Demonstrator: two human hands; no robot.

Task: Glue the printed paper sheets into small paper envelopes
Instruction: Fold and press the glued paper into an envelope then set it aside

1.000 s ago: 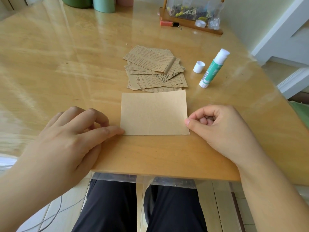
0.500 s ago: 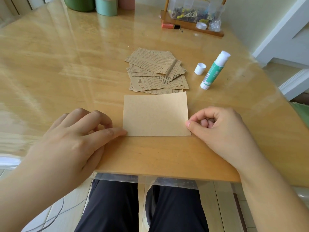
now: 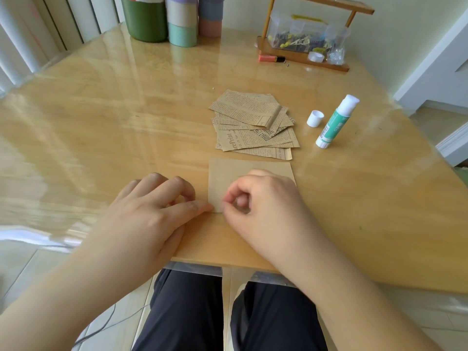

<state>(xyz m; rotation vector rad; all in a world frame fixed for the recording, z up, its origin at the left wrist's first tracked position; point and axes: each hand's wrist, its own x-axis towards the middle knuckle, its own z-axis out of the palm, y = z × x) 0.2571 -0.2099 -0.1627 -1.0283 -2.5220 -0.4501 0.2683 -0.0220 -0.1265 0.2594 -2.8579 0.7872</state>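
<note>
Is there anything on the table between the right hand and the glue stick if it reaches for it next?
Nothing visible blocks it. The right hand lies over the plain sheet; the glue stick lies uncapped further back to the right, across bare table. Its cap and the printed sheets sit left of that path.

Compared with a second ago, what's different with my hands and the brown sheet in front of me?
Your right hand slid left from the sheet's right edge and now lies over the plain brown sheet, fingers curled near its lower left corner; whether they pinch it is unclear. Your left hand kept its fingertip at that corner. The sheet, the printed stack, the glue stick and its cap stayed put.
</note>
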